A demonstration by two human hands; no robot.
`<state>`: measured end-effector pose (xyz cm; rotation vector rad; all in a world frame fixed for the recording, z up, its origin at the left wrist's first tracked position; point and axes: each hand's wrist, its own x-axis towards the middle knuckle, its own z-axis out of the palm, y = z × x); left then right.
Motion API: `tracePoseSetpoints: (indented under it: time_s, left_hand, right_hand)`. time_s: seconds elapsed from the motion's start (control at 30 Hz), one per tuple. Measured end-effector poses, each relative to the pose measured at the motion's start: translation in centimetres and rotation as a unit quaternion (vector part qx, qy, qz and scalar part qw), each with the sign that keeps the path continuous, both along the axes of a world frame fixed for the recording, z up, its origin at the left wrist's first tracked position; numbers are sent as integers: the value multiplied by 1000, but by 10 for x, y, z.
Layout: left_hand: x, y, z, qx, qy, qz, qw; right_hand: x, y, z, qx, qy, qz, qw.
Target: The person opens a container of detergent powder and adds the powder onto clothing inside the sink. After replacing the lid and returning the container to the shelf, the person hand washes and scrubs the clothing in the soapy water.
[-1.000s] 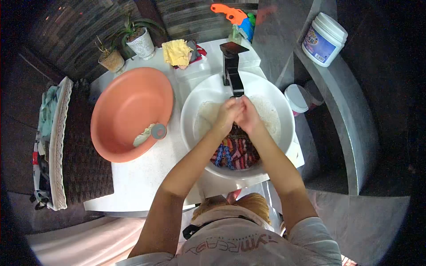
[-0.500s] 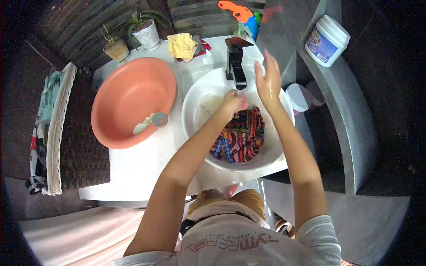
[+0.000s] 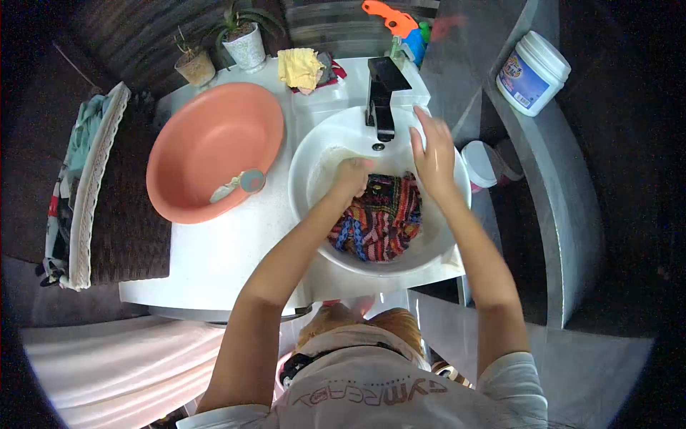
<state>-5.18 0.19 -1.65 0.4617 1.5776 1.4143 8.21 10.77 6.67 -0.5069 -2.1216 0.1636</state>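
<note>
A patterned, multicoloured woven cloth (image 3: 382,222) lies bunched and wet in the white washbasin (image 3: 300,193), with cloudy water around it. My left hand (image 3: 352,177) is curled closed at the cloth's upper left edge; what its fingers hold, if anything, is hidden. Over the basin's right side, my right hand (image 3: 434,154) is raised with fingers apart and nothing in it, its fingertips just right of the black faucet (image 3: 382,100). The faucet stands at the back of the basin.
On the counter at left sits an orange tub (image 3: 214,143) with a small round-ended object (image 3: 252,181) at its rim. Folded rags (image 3: 300,69) and potted plants (image 3: 245,48) line the back. A white jar (image 3: 532,71) stands on the right ledge, a wicker basket (image 3: 132,207) far left.
My left hand has drawn back from under the faucet toward the cloth's left edge. My right hand has lowered slightly, still open. The view has shifted a little.
</note>
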Motion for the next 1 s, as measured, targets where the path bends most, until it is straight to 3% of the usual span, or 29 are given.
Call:
tracePoseSetpoints:
  time_s: [0.07, 0.1, 0.17, 0.27, 0.3, 0.33, 0.4, 0.47, 0.53, 0.6, 0.67, 0.73, 0.8, 0.87, 1.0]
  left_hand:
    - [-1, -13, -2, 40, 28, -33, 998]
    - [-2, -17, 0, 48, 24, -57, 997]
    - [5, -24, 7, 38, 11, -61, 997]
    - [9, -31, 2, 40, -12, -83, 996]
    - [14, -33, 4, 46, -23, -81, 995]
    - [18, -35, 8, 53, -35, -79, 995]
    - [24, -35, 8, 42, -33, -80, 995]
    - [25, -34, 6, 69, 28, -67, 995]
    - [18, -35, 11, 55, 20, -88, 994]
    - [18, -37, 26, 98, -17, -92, 991]
    - [21, -41, 36, 118, -45, -85, 988]
    - [20, -43, 41, 103, -64, -77, 990]
    - [22, -49, 41, 110, -55, -85, 989]
    - [27, -57, 42, 105, -55, -88, 989]
    - [30, -66, 41, 110, -69, -129, 983]
  right_hand:
    - [16, -17, -20, -281, -75, -2, 957]
    - [21, -21, -37, -284, -78, 0, 956]
    - [27, -28, -63, -284, -208, -21, 936]
    - [33, -41, -60, -333, -243, 36, 911]
    - [34, -47, -43, -382, -289, 69, 875]
    - [33, -46, -48, -383, -291, 70, 874]
    - [30, -43, -71, -196, -178, 180, 948]
    - [24, -37, -80, -221, -169, 219, 935]
    - [23, -40, -74, -464, -123, 236, 845]
    - [25, -41, -47, -504, -120, 254, 816]
    - [26, -44, -24, -722, 6, 300, 623]
    - [29, -45, -24, -720, 38, 319, 616]
    - [36, -40, -26, -792, 116, 359, 480]
    - [41, -43, -29, -802, 127, 361, 459]
    - [46, -59, -30, -797, 108, 341, 486]
